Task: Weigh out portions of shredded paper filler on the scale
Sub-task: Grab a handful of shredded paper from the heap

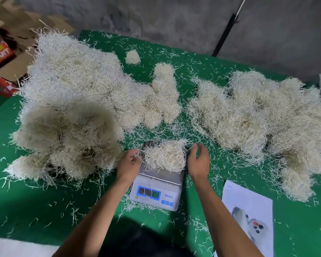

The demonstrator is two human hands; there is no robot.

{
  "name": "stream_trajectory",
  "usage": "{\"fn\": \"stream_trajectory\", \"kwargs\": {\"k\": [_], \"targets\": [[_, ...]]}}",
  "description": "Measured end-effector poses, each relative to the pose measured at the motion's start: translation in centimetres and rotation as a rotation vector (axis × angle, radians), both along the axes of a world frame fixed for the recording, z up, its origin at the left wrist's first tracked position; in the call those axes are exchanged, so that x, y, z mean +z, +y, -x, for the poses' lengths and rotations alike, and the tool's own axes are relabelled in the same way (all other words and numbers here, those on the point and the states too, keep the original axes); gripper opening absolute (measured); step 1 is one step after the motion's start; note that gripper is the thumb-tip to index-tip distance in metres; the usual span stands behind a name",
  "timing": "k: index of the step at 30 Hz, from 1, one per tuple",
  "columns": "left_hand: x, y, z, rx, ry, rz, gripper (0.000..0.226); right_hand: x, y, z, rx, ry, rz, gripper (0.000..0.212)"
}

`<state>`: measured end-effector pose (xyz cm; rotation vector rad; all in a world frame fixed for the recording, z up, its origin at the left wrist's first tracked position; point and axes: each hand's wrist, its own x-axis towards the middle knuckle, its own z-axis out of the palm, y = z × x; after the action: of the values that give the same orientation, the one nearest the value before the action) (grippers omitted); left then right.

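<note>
Scale: a small white digital scale [156, 190] stands on the green worktop [35, 210], its lit display facing the person; the reading is too blurred to tell.
Portion: a clump of shredded paper filler [165, 156] sits on the scale's platform, overhanging its far edge.
Left hand: the left hand [129, 163] is beside the clump's left side, fingers loosely curled with a few strands among them.
Right hand: the right hand [198, 160] is just right of the clump, fingers relaxed and spread, holding nothing.
Supply: a large heap of filler [72, 101] lies to the left.
Other piles: separate mounds [258, 117] lie to the right.
Paper: a printed sheet [248, 216] lies near the right forearm.
</note>
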<state>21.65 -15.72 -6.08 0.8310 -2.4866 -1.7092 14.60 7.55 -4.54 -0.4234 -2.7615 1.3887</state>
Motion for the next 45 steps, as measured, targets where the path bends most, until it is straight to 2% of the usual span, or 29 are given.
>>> {"fn": "stream_trajectory", "kwargs": {"k": [4, 7, 8, 10, 13, 15, 17, 18, 19, 20, 21, 22, 23, 24, 25, 27, 29, 31, 33, 34, 36, 37, 38, 40, 42, 43, 45], "targets": [[2.8, 2.6, 3.7, 0.02, -0.187, -0.439, 0.025, 1.0, -3.8, 2.6, 0.237, -0.165, 0.131, 0.086], [4.0, 4.4, 5.7, 0.159, -0.28, -0.711, 0.019, 0.2, -7.0, 1.1, 0.413, -0.122, 0.038, 0.081], [4.2, 4.7, 6.0, 0.215, -0.289, -0.83, 0.023, -0.4, -7.7, 0.6, 0.409, -0.047, 0.013, 0.073], [4.1, 5.0, 6.8, 0.244, -0.285, -0.987, 0.035, -0.5, -8.7, 0.9, 0.266, 0.06, 0.062, 0.066], [4.2, 5.4, 7.2, 0.222, -0.286, -1.102, 0.036, 1.1, -8.7, 3.8, 0.08, 0.035, 0.281, 0.06], [4.6, 5.3, 7.2, 0.176, -0.301, -1.128, 0.036, 3.0, -9.0, 5.5, 0.063, 0.061, 0.377, 0.051], [6.1, 5.4, 7.5, 0.067, -0.277, -1.28, 0.043, 5.6, -10.6, 5.0, 0.068, 0.211, 0.423, 0.036], [6.7, 5.3, 7.9, 0.043, -0.207, -1.321, 0.045, 6.6, -11.2, 4.4, 0.056, 0.343, 0.339, 0.029], [7.0, 4.9, 8.9, 0.06, -0.128, -1.29, 0.049, 7.3, -11.9, 3.5, 0.038, 0.381, 0.248, 0.029], [7.7, 4.2, 9.6, 0.085, -0.064, -1.307, 0.05, 7.4, -12.6, 2.6, 0.046, 0.455, 0.056, 0.029], [8.5, 3.5, 10.1, 0.154, -0.06, -1.294, 0.069, 7.1, -13.1, 1.7, 0.18, 0.431, -0.002, 0.036], [8.9, 2.9, 10.5, 0.163, -0.008, -1.295, 0.059, 7.0, -13.5, 0.9, 0.349, 0.353, 0.043, 0.049], [9.2, 2.2, 10.9, 0.186, 0.02, -1.288, 0.055, 7.0, -13.7, 0.7, 0.422, 0.31, 0.107, 0.06], [9.2, 2.1, 10.8, 0.173, 0.031, -1.227, 0.054, 7.2, -13.8, 1.3, 0.387, 0.306, 0.172, 0.061], [9.4, 2.1, 10.4, 0.158, 0.035, -1.249, 0.053, 7.8, -13.8, 2.2, 0.324, 0.332, 0.183, 0.057], [10.2, 3.2, 9.7, 0.075, -0.067, -1.226, 0.042, 10.1, -13.6, 4.2, 0.205, 0.325, 0.203, 0.052], [11.4, 2.6, 9.5, 0.053, -0.075, -1.249, 0.039, 11.3, -13.0, 5.5, 0.299, 0.278, 0.299, 0.045], [13.5, 0.8, 9.3, 0.178, 0.001, -1.316, 0.036, 10.8, -12.7, 4.5, 0.443, 0.313, 0.237, 0.034], [13.4, 0.2, 9.2, 0.243, 0.127, -1.358, 0.042, 9.7, -13.6, 2.7, 0.546, 0.42, 0.125, 0.039], [12.8, 0.4, 9.0, 0.202, 0.179, -1.293, 0.039, 9.6, -14.1, 2.1, 0.585, 0.479, 0.073, 0.043], [12.5, 1.3, 8.4, 0.154, 0.09, -1.264, 0.033, 10.3, -14.6, 2.6, 0.616, 0.562, -0.019, 0.047], [13.2, 1.7, 8.0, 0.053, 0.004, -1.154, 0.039, 11.1, -14.6, 3.5, 0.593, 0.567, -0.072, 0.045], [13.6, 1.9, 8.1, -0.01, -0.026, -1.203, 0.05, 11.8, -14.4, 4.4, 0.569, 0.559, -0.119, 0.042], [14.9, 1.0, 8.4, 0.026, -0.098, -1.313, 0.061, 12.5, -13.8, 5.1, 0.557, 0.621, -0.205, 0.033], [15.8, -0.7, 8.4, 0.145, -0.095, -1.241, 0.069, 12.1, -14.2, 4.4, 0.624, 0.761, -0.122, 0.032], [16.0, -1.1, 8.1, 0.155, -0.025, -1.071, 0.067, 11.9, -14.8, 3.7, 0.672, 0.755, -0.029, 0.034], [14.8, -1.7, 7.0, 0.163, 0.033, -1.038, 0.047, 11.7, -16.4, 2.5, 0.729, 0.696, 0.064, 0.037]]}}
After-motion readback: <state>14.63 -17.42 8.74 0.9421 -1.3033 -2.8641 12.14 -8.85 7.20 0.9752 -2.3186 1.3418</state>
